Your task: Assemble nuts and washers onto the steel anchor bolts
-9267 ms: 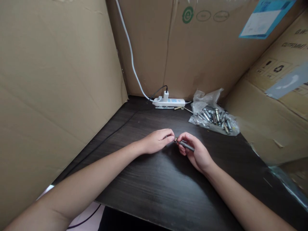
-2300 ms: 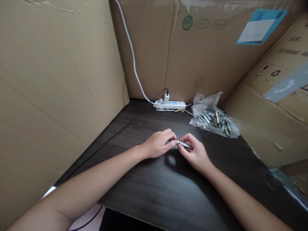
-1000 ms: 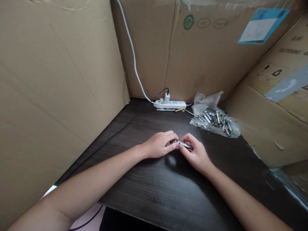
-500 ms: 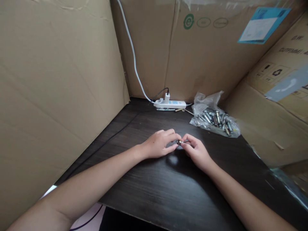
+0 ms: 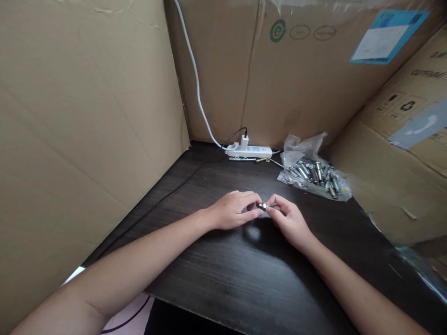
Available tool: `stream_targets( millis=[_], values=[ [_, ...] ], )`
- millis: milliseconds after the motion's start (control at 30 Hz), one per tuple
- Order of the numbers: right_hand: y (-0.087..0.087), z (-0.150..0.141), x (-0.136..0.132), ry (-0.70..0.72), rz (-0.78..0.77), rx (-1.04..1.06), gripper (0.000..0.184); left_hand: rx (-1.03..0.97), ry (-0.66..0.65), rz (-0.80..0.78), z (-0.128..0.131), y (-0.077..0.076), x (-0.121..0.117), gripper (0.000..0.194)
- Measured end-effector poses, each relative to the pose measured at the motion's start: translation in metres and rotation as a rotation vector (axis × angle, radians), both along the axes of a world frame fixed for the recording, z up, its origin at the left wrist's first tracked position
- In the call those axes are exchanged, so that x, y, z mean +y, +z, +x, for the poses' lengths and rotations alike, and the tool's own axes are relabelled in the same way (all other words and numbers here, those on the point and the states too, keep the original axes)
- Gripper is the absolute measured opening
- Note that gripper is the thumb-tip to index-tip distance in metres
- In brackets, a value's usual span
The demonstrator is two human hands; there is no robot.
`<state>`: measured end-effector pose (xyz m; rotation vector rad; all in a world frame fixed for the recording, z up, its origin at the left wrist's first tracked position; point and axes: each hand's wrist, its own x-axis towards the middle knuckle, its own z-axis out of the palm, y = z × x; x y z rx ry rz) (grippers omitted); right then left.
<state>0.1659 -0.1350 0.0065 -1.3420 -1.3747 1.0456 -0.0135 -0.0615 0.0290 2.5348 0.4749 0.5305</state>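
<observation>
Between my two hands is a small, shiny metal bolt (image 5: 264, 206) with what looks like a hex nut on it, held just above the dark table. The thumb and forefinger of my left hand (image 5: 235, 210) close on its left end. From the right, my right hand (image 5: 290, 219) pinches it with thumb and fingertips. Much of the bolt is hidden by the fingers. Farther back on the right lies a clear plastic bag (image 5: 304, 145) with several metal expansion bolts (image 5: 318, 173) in it.
A white power strip (image 5: 263, 151) with a plugged-in charger (image 5: 244, 142) lies by the back cardboard box (image 5: 216, 70). Thin metal pieces (image 5: 241, 159) lie before it. A black cable (image 5: 164, 197) crosses the table's left side. Cardboard boxes (image 5: 87, 116) wall both sides.
The bolt has turned a little, so its bright nut shows more plainly between the fingertips. Both hands stay in nearly the same place; the whole view has shifted slightly.
</observation>
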Motion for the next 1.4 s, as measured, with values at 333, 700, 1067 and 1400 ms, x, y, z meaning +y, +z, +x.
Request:
stream_targets(
  millis=[333,700,1067,1400],
  values=[
    [0.005,0.000,0.001,0.123,-0.178,0.149,0.024,-0.029,-0.048,0.045,0.002,0.002,-0.002,0.014],
    [0.005,0.006,0.001,0.083,0.081,-0.240,0.021,-0.047,0.040,0.213,-0.004,0.003,0.010,0.008],
    [0.010,0.013,0.004,-0.002,0.423,-0.830,0.016,-0.066,0.160,0.101,-0.007,-0.001,0.016,0.011],
    [0.023,0.109,0.054,-0.687,0.077,-1.142,0.023,0.068,0.121,0.117,-0.008,-0.004,0.019,0.011]
  ],
)
